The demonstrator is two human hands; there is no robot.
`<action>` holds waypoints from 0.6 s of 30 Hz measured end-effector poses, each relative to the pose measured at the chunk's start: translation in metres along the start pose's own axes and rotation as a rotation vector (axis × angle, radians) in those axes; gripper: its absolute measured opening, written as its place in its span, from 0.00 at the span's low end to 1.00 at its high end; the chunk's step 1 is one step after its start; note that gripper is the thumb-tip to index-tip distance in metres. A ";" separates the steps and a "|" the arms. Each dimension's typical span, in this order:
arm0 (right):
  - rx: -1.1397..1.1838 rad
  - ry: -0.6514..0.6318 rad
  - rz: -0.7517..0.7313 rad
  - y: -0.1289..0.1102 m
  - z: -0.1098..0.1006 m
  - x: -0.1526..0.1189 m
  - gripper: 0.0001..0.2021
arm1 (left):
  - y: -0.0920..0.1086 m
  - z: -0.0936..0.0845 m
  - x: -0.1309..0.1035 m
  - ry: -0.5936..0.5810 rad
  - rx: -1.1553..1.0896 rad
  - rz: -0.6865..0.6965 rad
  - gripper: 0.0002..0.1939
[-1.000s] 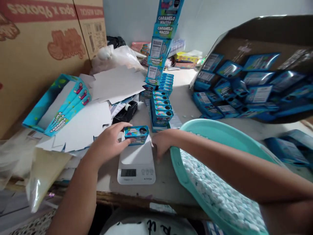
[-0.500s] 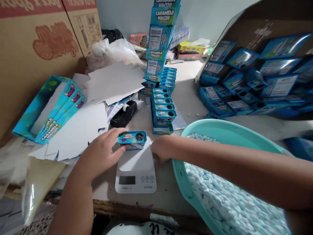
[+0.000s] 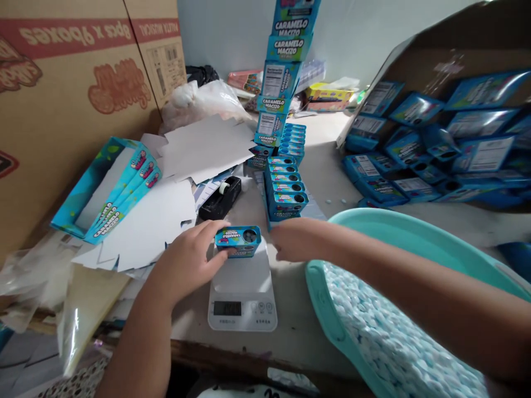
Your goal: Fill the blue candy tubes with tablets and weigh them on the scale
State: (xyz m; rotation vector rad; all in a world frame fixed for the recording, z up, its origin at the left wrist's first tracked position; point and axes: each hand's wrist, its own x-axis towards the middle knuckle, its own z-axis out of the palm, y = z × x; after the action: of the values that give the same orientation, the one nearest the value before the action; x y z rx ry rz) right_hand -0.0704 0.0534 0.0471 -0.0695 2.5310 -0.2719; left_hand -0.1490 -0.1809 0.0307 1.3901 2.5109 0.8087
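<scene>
Within the left hand [image 3: 186,258]; small blue box [image 3: 234,241]

I'd call this a small sweet-packing workshop: a digital scale [image 3: 244,276] sits on the worn-edged table [image 3: 292,304] beside a turquoise basin [image 3: 321,301] heaped with pale sweets [image 3: 373,326]. A tower of boxes [image 3: 274,105] marked "Caramelo Macizo" rises behind, more packs crowd an open carton [image 3: 409,69], and a tape dispenser [image 3: 219,202] lies by loose card sheets [image 3: 207,146].
</scene>
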 end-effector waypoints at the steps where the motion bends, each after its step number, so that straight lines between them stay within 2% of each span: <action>1: -0.027 0.007 0.034 -0.001 -0.013 -0.010 0.08 | 0.000 0.000 0.000 0.002 0.001 0.002 0.18; 4: -0.023 0.124 0.073 -0.006 -0.047 -0.034 0.13 | 0.001 0.000 0.000 -0.009 -0.006 0.011 0.18; 7: 0.105 0.264 -0.018 -0.020 -0.060 -0.044 0.13 | 0.002 -0.002 0.001 -0.022 -0.011 0.012 0.21; 9: 0.137 0.287 -0.071 -0.030 -0.059 -0.043 0.11 | 0.003 -0.002 0.002 -0.028 -0.006 0.001 0.21; 12: 0.050 0.306 0.001 -0.036 -0.054 -0.039 0.13 | 0.002 -0.002 0.002 -0.038 -0.010 -0.004 0.21; 15: 0.017 0.324 0.106 -0.023 -0.050 -0.035 0.17 | 0.000 -0.001 0.002 -0.018 -0.024 0.021 0.20; 18: 0.019 0.225 0.145 -0.004 -0.041 -0.025 0.12 | 0.001 -0.002 0.000 0.002 -0.014 -0.003 0.18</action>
State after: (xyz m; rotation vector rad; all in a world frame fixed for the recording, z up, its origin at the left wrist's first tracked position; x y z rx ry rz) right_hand -0.0725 0.0592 0.0946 0.1606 2.7396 -0.2582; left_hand -0.1489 -0.1808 0.0327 1.3820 2.5030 0.8260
